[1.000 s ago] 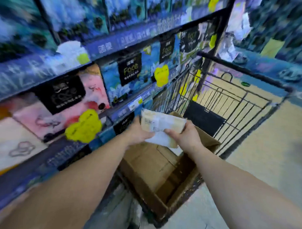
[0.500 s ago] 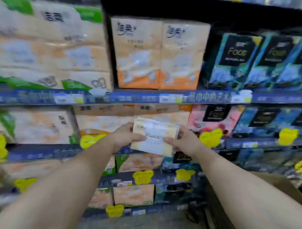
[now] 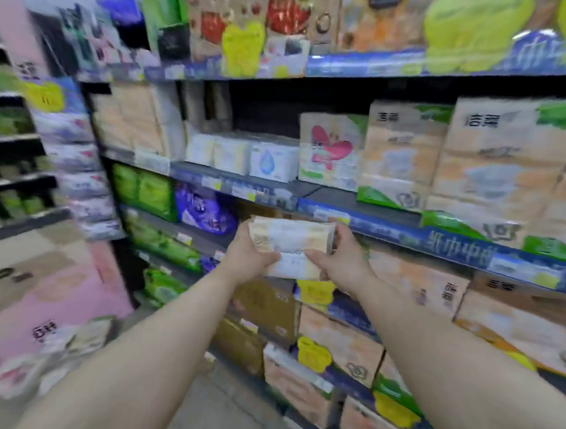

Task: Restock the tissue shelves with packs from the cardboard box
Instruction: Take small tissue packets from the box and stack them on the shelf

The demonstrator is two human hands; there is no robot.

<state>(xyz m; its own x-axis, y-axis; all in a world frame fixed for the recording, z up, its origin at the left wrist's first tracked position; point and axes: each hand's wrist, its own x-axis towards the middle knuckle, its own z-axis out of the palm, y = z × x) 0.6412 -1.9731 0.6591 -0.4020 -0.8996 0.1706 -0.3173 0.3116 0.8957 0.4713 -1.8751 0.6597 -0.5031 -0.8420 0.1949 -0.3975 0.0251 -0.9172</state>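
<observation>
both arms reach forward; the left hand [image 3: 248,256] and right hand [image 3: 341,259] clamp fingers on a tissue pack's [image 3: 290,246] ends, just below the blue shelf edge [image 3: 403,229].

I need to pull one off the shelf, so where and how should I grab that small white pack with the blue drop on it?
Grip the white pack with the blue drop by its two side faces, coming straight from the front; it stands upright at the shelf edge, with neighbours close beside.

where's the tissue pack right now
In the head view the tissue pack is mid-frame, held between the left hand and right hand, just below the blue shelf edge.
</observation>
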